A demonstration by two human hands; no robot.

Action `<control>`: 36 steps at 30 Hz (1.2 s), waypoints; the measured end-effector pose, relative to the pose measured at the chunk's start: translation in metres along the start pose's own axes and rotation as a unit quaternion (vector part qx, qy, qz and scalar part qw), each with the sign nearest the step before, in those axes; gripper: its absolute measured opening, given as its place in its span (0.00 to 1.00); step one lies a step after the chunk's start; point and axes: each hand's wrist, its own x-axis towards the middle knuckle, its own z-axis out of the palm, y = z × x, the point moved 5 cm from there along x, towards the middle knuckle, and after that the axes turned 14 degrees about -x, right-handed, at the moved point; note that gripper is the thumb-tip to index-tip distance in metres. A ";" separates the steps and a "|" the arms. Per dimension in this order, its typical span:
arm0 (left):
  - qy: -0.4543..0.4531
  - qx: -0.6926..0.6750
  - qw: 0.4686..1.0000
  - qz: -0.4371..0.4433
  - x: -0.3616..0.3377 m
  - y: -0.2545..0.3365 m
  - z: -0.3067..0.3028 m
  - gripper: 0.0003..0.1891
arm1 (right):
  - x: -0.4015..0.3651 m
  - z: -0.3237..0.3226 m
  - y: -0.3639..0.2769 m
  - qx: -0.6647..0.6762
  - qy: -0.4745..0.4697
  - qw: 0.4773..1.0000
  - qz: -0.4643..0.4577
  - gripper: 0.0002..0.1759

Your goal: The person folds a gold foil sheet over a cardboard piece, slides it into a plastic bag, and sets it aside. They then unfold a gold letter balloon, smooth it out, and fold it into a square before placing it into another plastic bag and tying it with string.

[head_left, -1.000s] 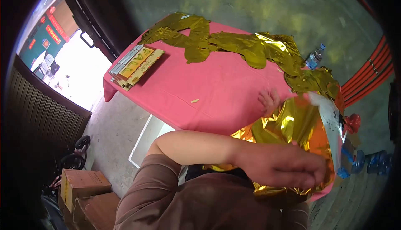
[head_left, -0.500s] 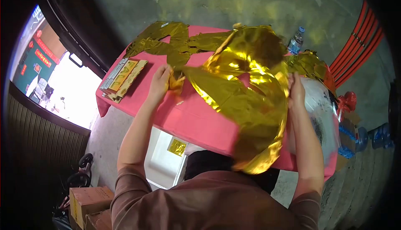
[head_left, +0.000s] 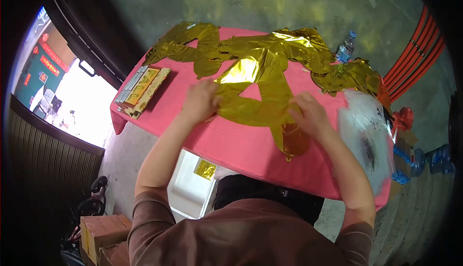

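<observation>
In the head view, the gold foil cutout (head_left: 275, 106) has come down from between our raised hands and now lies spread out on the pink tabletop (head_left: 231, 143), while our hands have drawn closer together. It sits in the middle, with a triangular hole in it. Its long axis runs roughly from 12 o'clock to 5 o'clock. Our left hand (head_left: 200, 103) is at its 9 o'clock edge, our right hand (head_left: 311, 114) at its 3 o'clock edge. The right is nearer the rounded 5 o'clock end. Our left fingers are curled and blurred, and we cannot tell whether they pinch the foil. Our right fingers and thumb stand moderately wide at the edge. From the cutout, more gold foil (head_left: 207, 36) stretches between 11 and 3 o'clock, meeting or overlapping its top; we cannot tell which. We see the flat printed packs (head_left: 144, 90) at 9 o'clock, the water bottle (head_left: 345, 49) at 2, and the clear plastic wrap (head_left: 364, 131) towards 4.
</observation>
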 end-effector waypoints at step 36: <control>-0.014 0.085 0.994 0.068 0.234 -0.028 0.111 0.11 | -0.044 0.049 -0.064 -0.047 -0.140 0.989 -0.009 0.35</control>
